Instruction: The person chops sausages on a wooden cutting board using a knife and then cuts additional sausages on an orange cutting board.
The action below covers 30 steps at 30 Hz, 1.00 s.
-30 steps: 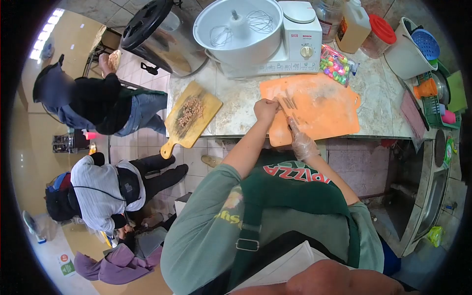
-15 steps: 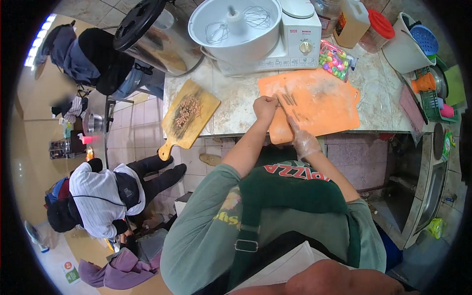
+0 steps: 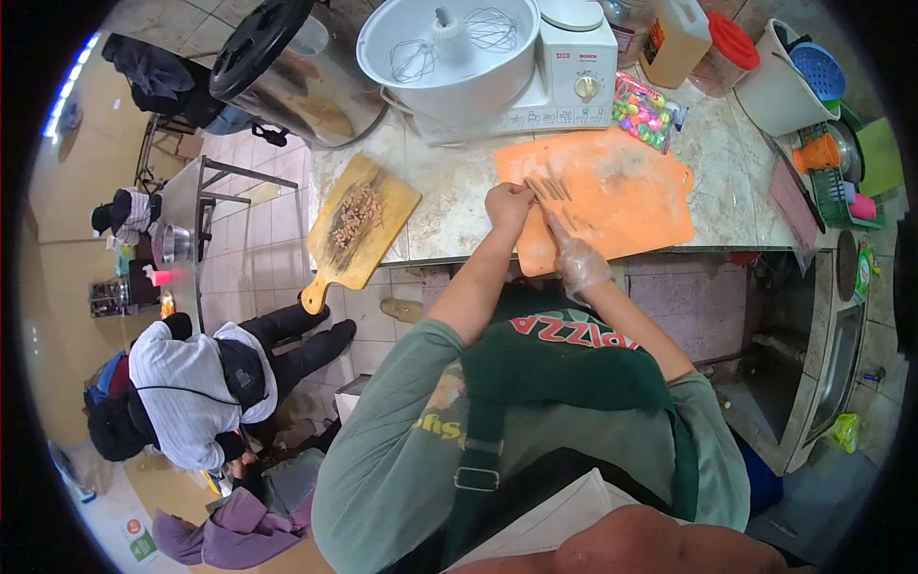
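Observation:
An orange cutting board [image 3: 631, 191] lies on the counter with several thin brown strips [image 3: 550, 188] near its left side. My bare left hand [image 3: 509, 207] is closed at the board's left edge, its fingertips pinched by the strips; what they hold is too small to name. My right hand [image 3: 579, 265], in a clear plastic glove, is closed around a knife [image 3: 557, 230] whose blade points up and left over the board. To the left, a wooden board [image 3: 378, 206] bears small chopped brown pieces [image 3: 358, 214].
Behind the orange board stand a white mixer [image 3: 449, 77] and a bag of colourful candies [image 3: 643, 113]. A large metal container [image 3: 325, 86] is at the back left, a white bucket [image 3: 776, 91] at the right. A person in white [image 3: 182, 392] bends at the lower left.
The person at the upper left has moved up and partly out of view. The whole counter has shifted slightly left in the picture. My hands have stayed at nearly the same place on the board.

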### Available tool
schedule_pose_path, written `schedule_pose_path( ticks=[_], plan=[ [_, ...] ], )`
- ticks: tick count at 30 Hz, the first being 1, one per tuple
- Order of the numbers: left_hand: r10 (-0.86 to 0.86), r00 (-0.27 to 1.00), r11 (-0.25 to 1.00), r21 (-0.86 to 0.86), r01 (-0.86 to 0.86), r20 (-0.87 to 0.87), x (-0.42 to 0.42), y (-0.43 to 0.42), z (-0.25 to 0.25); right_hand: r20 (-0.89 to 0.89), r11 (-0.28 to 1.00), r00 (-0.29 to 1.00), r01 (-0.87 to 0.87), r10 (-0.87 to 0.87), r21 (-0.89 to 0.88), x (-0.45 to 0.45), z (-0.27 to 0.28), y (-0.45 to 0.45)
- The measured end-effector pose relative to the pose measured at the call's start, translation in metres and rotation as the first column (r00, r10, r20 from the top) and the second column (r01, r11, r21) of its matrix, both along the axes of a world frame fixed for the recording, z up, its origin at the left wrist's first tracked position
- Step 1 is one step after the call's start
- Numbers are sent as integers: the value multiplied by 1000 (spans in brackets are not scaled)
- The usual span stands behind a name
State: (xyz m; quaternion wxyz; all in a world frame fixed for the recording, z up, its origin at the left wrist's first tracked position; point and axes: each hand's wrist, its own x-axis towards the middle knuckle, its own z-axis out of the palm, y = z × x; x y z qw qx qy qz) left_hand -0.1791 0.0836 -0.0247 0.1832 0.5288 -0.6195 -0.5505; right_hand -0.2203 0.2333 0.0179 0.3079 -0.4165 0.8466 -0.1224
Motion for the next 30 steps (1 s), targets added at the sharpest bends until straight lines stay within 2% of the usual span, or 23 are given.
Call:
schedule_pose_path(
  ticks=[8,14,17,21,24,29,30],
  plan=[
    [57,985,996,72,-46,-162,2,4,0,10,990,999,-36,35,138,5,20,27],
    [113,981,989,117,-95,-160,1,5,8,-10,1000,1000,-7,7,-29,3,8,43],
    [121,978,988,114,-102,-171,1,6,4,32,1000,999,3,-4,24,1,35,25],
    [122,976,991,84,-108,-180,0,7,3,51,998,999,-10,7,56,-4,22,4],
    [118,979,992,58,-110,-166,0,7,4,0,998,999,-52,52,-28,-7,1,-4],
    [100,983,995,19,-99,-153,2,12,7,166,999,986,28,-24,-18,-6,9,0],
    [73,992,996,-49,-78,-103,2,11,2,164,999,986,28,-24,-22,-4,9,7]
  ],
)
